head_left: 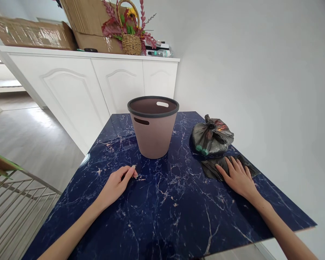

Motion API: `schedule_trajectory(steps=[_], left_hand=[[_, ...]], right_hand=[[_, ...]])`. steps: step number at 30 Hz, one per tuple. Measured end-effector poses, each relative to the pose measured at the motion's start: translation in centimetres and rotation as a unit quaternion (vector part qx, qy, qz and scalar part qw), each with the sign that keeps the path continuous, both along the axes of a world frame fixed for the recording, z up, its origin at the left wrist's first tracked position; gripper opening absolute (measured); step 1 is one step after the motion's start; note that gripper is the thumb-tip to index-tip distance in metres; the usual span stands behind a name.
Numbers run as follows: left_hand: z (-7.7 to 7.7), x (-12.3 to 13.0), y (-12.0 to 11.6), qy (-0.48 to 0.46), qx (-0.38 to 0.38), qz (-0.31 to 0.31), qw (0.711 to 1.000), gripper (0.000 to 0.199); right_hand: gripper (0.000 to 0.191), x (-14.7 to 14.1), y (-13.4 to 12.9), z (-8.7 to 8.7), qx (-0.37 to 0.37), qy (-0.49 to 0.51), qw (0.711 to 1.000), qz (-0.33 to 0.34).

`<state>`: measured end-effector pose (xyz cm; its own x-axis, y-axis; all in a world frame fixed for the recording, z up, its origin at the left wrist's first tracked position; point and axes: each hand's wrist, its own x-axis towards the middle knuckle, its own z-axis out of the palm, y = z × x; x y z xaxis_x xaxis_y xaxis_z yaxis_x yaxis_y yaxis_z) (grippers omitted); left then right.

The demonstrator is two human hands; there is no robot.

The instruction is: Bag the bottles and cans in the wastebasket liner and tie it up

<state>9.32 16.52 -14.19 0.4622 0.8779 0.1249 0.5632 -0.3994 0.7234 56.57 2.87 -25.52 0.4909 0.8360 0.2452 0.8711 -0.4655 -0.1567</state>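
Observation:
A brownish-pink trash bin (pixel 155 139) with a dark rim and cut-out handles stands upright on the blue marbled table (pixel 162 216). To its right sits a knotted black plastic bag (pixel 212 139), filled, with green and reddish items showing through. My right hand (pixel 238 177) lies flat with fingers spread on a flattened black plastic bag (pixel 209 168), just in front of the knotted one. In front of the bin, my left hand (pixel 119 182) rests on the table, its fingers curled in and nothing visible between them.
A white cabinet (pixel 67 86) stands behind the table, bearing cardboard boxes (pixel 32 32), a flower basket (pixel 131 44) and a plastic bottle (pixel 162 53). A plain wall (pixel 249 65) runs along the right. A metal rack (pixel 21 202) stands at the lower left.

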Motion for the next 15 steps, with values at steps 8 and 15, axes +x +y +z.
schedule_trajectory(steps=[8, 15], left_hand=[[-0.4, 0.5, 0.3, 0.001, -0.003, 0.0, 1.0, 0.057], [-0.6, 0.8, 0.2, 0.004, -0.009, -0.006, 1.0, 0.056]], right_hand=[[0.072, -0.3, -0.7, -0.1, -0.04, -0.058, 0.995, 0.078], [0.056, -1.6, -1.9, -0.2, -0.111, -0.15, 0.97, 0.158]])
